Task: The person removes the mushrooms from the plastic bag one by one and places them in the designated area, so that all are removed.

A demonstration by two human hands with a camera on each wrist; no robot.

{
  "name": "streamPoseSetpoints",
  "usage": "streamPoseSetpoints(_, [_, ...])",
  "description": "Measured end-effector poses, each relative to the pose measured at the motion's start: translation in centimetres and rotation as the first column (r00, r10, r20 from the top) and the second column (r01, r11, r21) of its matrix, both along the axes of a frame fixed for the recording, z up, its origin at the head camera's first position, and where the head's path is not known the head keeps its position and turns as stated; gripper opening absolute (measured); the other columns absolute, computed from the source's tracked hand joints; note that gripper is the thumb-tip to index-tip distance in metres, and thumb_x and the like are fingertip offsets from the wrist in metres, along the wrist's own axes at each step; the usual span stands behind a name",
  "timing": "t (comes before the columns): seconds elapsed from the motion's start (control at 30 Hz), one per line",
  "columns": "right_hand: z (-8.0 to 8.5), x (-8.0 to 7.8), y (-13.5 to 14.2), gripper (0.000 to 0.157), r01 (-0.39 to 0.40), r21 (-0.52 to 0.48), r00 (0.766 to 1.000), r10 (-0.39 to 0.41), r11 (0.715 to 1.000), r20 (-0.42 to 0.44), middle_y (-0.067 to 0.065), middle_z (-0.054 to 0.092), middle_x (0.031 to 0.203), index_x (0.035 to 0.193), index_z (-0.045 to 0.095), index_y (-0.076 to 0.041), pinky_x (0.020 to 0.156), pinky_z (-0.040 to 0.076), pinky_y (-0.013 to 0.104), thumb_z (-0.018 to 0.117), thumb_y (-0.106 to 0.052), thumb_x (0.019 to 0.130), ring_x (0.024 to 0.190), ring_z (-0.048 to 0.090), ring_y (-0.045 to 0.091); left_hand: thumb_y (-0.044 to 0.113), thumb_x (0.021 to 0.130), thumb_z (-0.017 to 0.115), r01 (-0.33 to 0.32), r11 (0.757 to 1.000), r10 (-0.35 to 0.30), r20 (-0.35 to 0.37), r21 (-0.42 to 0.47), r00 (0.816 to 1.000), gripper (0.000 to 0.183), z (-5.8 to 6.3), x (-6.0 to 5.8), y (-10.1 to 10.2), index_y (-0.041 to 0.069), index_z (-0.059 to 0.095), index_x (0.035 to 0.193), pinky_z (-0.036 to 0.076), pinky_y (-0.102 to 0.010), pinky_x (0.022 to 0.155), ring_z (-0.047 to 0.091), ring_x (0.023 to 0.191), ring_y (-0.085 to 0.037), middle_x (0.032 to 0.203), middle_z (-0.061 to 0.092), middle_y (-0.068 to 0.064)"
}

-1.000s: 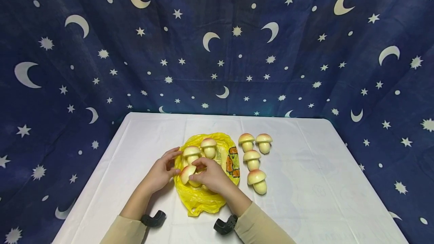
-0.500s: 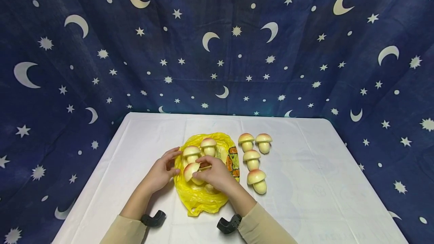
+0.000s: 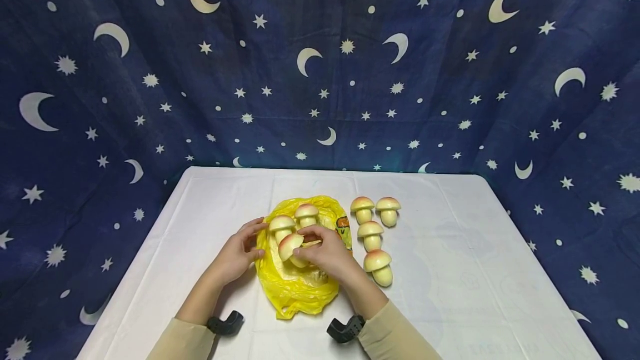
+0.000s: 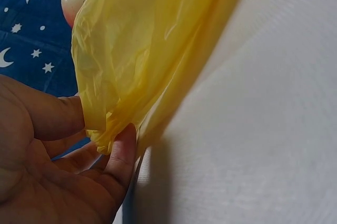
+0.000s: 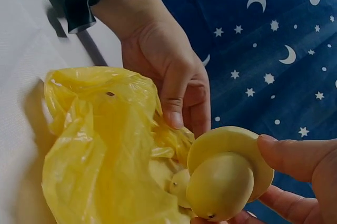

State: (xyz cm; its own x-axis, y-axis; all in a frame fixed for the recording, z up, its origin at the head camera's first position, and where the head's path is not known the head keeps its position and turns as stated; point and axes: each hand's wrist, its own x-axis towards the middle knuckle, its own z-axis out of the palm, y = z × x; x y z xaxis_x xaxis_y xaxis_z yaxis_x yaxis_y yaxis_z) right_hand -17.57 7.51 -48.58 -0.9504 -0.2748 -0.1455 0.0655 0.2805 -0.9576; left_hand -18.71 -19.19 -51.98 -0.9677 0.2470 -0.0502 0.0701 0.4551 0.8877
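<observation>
A yellow plastic bag [image 3: 295, 296] lies spread on the table with its rim gathered round. At its left side my left hand [image 3: 237, 259] pinches the rim between thumb and fingers, as the left wrist view shows. My right hand [image 3: 331, 255] grips a toy mushroom [image 3: 288, 246] by thumb and fingers above the bag; its cap is cream with a reddish top. In the right wrist view this mushroom [image 5: 221, 184] is tilted, with the stem end towards the camera. Two more mushrooms, one at left [image 3: 281, 223] and one farther back [image 3: 306, 211], sit within the bag's rim.
Several like mushrooms stand or lie right of the bag, the nearest mushroom [image 3: 378, 266] close to my right forearm. A white cloth covers the table [image 3: 465, 271]. Behind hangs a dark blue curtain [image 3: 280, 110] with moons and stars.
My right hand has moved right and slightly up with the mushroom, from the left part of the bag towards its middle. The left hand has stayed at the bag's edge.
</observation>
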Motion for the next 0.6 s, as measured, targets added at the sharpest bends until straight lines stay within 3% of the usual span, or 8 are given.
streamPoseSetpoints(0.23, [0.4, 0.0, 0.9, 0.049, 0.025, -0.067, 1.0, -0.026, 0.997, -0.004, 0.016, 0.069, 0.127, 0.133, 0.071, -0.008, 0.08, 0.065, 0.033, 0.087, -0.018, 0.088, 0.094, 0.072, 0.019, -0.003, 0.1, 0.069, -0.003, 1.0, 0.003, 0.002, -0.009, 1.0, 0.059, 0.2, 0.1, 0.0, 0.008, 0.054, 0.156, 0.052, -0.052, 0.118, 0.056, 0.145, -0.039, 0.178, 0.03, -0.009])
streamPoseSetpoints(0.43, [1.0, 0.1, 1.8, 0.049, 0.059, -0.088, 0.998, -0.061, 0.994, -0.023, 0.017, 0.069, 0.126, 0.133, 0.071, -0.006, 0.083, 0.067, 0.039, 0.086, -0.016, 0.088, 0.093, 0.074, 0.018, -0.004, 0.1, 0.068, -0.005, 1.0, 0.005, 0.002, -0.014, 1.0, 0.059, 0.2, 0.1, 0.1, 0.008, 0.054, 0.156, 0.049, -0.056, 0.121, 0.055, 0.146, -0.04, 0.177, 0.031, -0.009])
streamPoseSetpoints(0.6, [1.3, 0.0, 2.5, 0.048, 0.082, -0.098, 0.996, -0.085, 0.992, -0.027, 0.018, 0.071, 0.126, 0.133, 0.071, -0.006, 0.082, 0.066, 0.037, 0.086, -0.016, 0.089, 0.093, 0.074, 0.019, -0.003, 0.1, 0.069, -0.002, 1.0, 0.002, -0.007, -0.016, 1.0, 0.059, 0.0, 0.0, 0.0, 0.007, 0.054, 0.156, 0.048, -0.056, 0.122, 0.055, 0.146, -0.04, 0.177, 0.031, -0.01])
